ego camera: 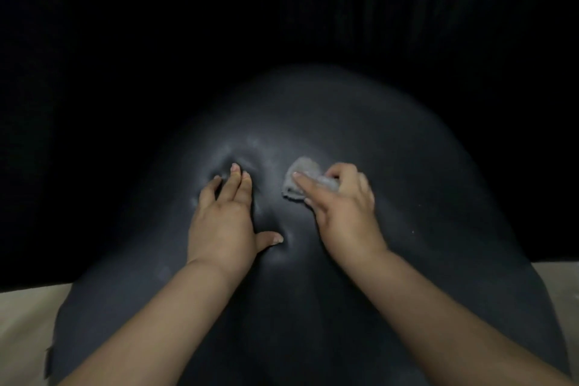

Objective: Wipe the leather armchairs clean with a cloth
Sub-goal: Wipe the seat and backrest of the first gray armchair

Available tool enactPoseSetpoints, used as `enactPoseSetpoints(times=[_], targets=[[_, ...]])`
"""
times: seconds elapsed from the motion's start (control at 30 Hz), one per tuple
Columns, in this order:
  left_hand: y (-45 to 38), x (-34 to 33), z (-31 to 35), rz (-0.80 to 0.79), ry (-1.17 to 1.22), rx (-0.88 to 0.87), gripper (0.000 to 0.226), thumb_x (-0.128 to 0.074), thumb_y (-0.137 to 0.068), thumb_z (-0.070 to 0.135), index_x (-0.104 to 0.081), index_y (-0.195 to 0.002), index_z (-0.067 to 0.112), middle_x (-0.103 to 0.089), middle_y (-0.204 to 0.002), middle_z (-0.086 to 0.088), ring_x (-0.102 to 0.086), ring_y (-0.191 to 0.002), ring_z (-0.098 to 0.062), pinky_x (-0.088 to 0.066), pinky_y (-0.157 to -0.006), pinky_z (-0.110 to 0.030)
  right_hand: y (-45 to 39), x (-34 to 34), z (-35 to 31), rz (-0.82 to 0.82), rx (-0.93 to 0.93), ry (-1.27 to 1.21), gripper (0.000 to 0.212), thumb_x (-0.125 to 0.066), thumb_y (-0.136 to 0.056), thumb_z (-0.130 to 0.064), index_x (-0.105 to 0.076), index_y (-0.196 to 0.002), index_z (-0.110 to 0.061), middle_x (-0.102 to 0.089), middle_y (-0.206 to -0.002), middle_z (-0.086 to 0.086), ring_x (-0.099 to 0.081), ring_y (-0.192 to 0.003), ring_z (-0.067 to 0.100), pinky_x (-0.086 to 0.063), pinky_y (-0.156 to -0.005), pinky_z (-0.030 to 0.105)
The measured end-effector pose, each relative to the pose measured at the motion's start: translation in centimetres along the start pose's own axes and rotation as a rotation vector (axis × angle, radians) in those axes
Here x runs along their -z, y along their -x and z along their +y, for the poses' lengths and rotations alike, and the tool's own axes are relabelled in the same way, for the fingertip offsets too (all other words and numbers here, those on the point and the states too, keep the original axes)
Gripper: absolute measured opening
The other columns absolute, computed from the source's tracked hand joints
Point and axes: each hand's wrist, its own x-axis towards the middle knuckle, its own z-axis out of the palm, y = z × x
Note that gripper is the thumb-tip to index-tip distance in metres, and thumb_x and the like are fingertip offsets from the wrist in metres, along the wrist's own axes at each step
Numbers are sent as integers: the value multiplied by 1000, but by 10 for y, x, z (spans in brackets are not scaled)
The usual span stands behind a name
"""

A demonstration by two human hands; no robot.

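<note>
Armchair leather shows pale smears near both hands, so wiping seems mid-way: left hand presses flat and open, right hand grips the cloth.

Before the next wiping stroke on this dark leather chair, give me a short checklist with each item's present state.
1. Small grey cloth in the right hand: ok, fingers curl round it.
2. Cloth touching the black leather armchair surface: ok.
3. Left hand bracing the leather: ok, straight fingers press in and dimple it.
4. Left hand apart from the cloth: ok, a gap of bare leather lies between.
5. Pale smudges above the left fingertips wiped off: not ok, still visible.
6. Rest of chair clean: cannot tell, too dark.
</note>
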Motion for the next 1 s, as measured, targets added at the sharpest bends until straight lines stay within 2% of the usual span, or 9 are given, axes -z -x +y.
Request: enactPoseSetpoints(times=[0.07, 0.17, 0.23, 0.4, 0.5, 0.6, 0.83, 0.9, 1.0], targets=[[4, 0, 1, 19, -5, 7, 116, -66, -65, 70, -6, -152, 21, -1, -159, 8, -3, -142, -21, -13, -118, -34, -2, 10, 10, 5, 32, 64, 43, -68, -83, -17, -63, -116, -44, -48, -111, 6, -44, -94, 27, -37, -82, 33], [9, 2, 3, 51, -23, -22, 111, -66, -67, 68, -10, -151, 22, -3, -159, 5, -3, -142, -21, -13, -117, -37, -14, 32, 43, 228, -230, 63, 36, -66, -83, -13, -68, -112, -36, -49, -110, 12, -46, -96, 34, -40, -83, 39], [13, 2, 8, 72, -39, -86, 101, -66, -70, 65, -19, -150, 26, -7, -159, 4, -6, -142, -21, -16, -116, -39, -9, 29, 42, 238, -330, 26, 36, -63, -85, -15, -66, -116, -34, -47, -112, 12, -44, -100, 33, -37, -86, 38], [27, -4, 34, 52, -26, -173, 94, -61, -71, 66, -23, -148, 27, -10, -158, 4, -8, -140, -20, -18, -113, -36, 17, 6, 5, -112, 70, 80, 46, -53, -89, -15, -54, -126, -44, -47, -116, 9, -35, -105, 27, -32, -86, 38], [38, -8, 36, 38, -16, -175, 95, -60, -72, 66, -21, -149, 28, -10, -158, 6, -10, -139, -18, -19, -113, -35, 5, 34, 46, 46, -164, 88, 32, -50, -92, -33, -60, -122, -38, -46, -115, 5, -41, -105, 28, -32, -86, 32], [48, -12, 35, 45, -3, -169, 94, -60, -75, 64, -20, -150, 25, -12, -158, 5, -14, -139, -16, -21, -114, -34, 8, 49, 70, 273, -347, 97, 36, -59, -89, -21, -62, -123, -35, -46, -113, 12, -43, -99, 33, -35, -86, 37], [50, -16, 49, 42, 8, -158, 93, -64, -74, 61, -23, -149, 24, -16, -157, 4, -17, -139, -17, -24, -112, -35, 33, 40, 55, 118, -71, 99, 42, -60, -88, -17, -60, -121, -44, -46, -115, 8, -43, -98, 28, -32, -85, 30], [50, -15, 46, 30, -1, -170, 92, -65, -74, 60, -25, -149, 25, -17, -156, 5, -18, -138, -16, -26, -111, -34, 35, 60, 86, 214, -240, 114, 39, -60, -87, -15, -64, -119, -36, -48, -113, 13, -47, -98, 35, -37, -85, 37], [49, -13, 42, 21, -1, -185, 91, -66, -74, 58, -26, -148, 24, -18, -156, 5, -19, -138, -16, -28, -110, -35, 46, 68, 103, 330, -518, 60, 38, -57, -89, -19, -61, -125, -30, -45, -117, 13, -44, -102, 31, -31, -90, 26]])
